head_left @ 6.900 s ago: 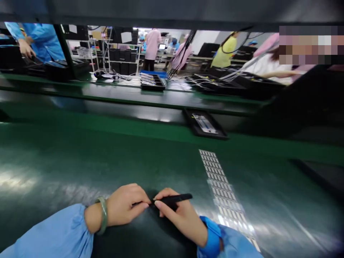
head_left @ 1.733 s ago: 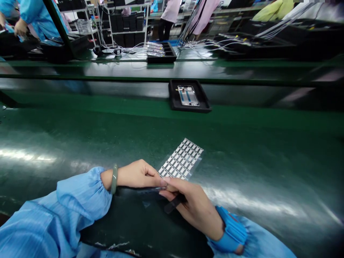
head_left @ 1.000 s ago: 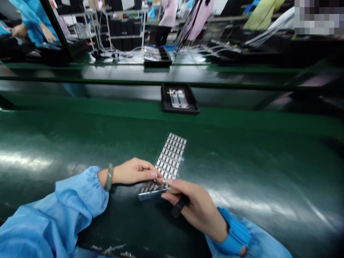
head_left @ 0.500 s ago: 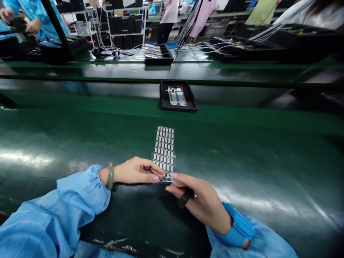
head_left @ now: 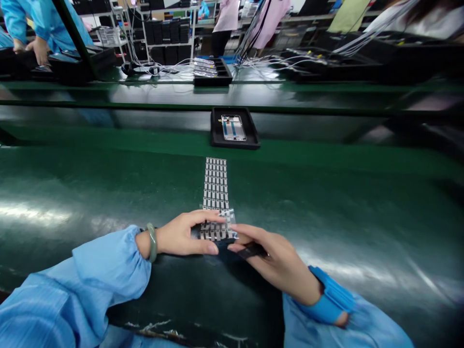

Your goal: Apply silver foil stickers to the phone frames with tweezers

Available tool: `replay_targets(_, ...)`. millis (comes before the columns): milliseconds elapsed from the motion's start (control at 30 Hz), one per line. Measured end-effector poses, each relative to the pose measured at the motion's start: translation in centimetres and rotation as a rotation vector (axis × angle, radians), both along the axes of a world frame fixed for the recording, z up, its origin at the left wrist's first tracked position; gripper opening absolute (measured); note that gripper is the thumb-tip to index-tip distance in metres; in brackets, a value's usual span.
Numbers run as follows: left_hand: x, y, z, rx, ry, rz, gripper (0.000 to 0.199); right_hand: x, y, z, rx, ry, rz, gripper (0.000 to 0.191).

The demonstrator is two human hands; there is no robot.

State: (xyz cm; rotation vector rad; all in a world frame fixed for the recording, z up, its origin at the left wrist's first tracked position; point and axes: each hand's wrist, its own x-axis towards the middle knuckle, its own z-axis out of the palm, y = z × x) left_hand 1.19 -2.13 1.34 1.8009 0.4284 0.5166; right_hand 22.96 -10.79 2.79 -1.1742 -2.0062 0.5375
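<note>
A thin, flexible sheet of small grey parts (head_left: pixel 216 191) is laid lengthwise on the green bench mat (head_left: pixel 90 193), its near end pinched between the left hand (head_left: pixel 184 235) and right hand (head_left: pixel 275 263). Fingers are closed lightly on that edge; a dark tool (head_left: pixel 253 251) is also gripped in the right. The sheet is judged light, limp and easily creased, best held by its margins. Beyond it, a black tray (head_left: pixel 234 130) with a framed part is seen, well apart; nothing lies between.
</note>
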Motion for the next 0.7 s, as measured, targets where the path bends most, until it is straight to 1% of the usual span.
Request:
replay_targets(67, 0.4, -0.5, -0.3, 0.258, 0.118, 0.023, 0.055, 0.7, 0.0, 0.4, -0.111, -0.042, 0.009, 0.027)
replay_targets(133, 0.9, -0.9, -0.7, 0.455, 0.197, 0.002, 0.049, 1.5, 0.0, 0.9, -0.156, -0.042, -0.049, 0.018)
replay_targets(167, 1.1, -1.1, -0.9, 0.530, 0.222, -0.014, 0.047, 1.9, 0.0, 1.2, -0.142, 0.002, -0.114, 0.011)
replay_targets(200, 1.3, -1.2, -1.1, 0.587, 0.243, -0.025, 0.046, 2.3, 0.0, 1.4, -0.115, 0.089, -0.186, 0.009)
replay_targets(233, 1.5, -1.2, -1.2, 0.627, 0.257, -0.027, 0.045, 2.7, 0.0, 1.5, -0.094, 0.202, -0.252, 0.016)
replay_targets(300, 1.6, -1.3, -1.3, 0.676, 0.268, -0.024, 0.045, 3.2, 0.1, 1.6, -0.113, 0.417, -0.349, 0.032)
replay_targets(367, 1.5, -1.2, -1.3, 0.720, 0.271, -0.015, 0.046, 3.2, 0.3, 1.3, -0.239, 0.505, -0.400, 0.043)
replay_targets(467, 1.4, -1.2, -1.1, 0.771, 0.280, 0.005, 0.047, 2.3, 0.7, 0.5, -0.475, 0.482, -0.466, 0.048)
replay_targets(533, 1.4, -1.3, -1.1, 0.790, 0.290, 0.017, 0.048, 1.5, 0.9, -0.3, -0.574, 0.488, -0.491, 0.050)
replay_targets(600, 1.4, -1.3, -1.1, 0.800, 0.299, 0.023, 0.048, 1.0, 1.1, -1.1, -0.615, 0.480, -0.518, 0.051)
replay_targets(700, 1.5, -1.4, -1.4, 0.810, 0.303, 0.033, 0.048, 0.7, 1.2, -1.9, -0.633, 0.437, -0.559, 0.049)
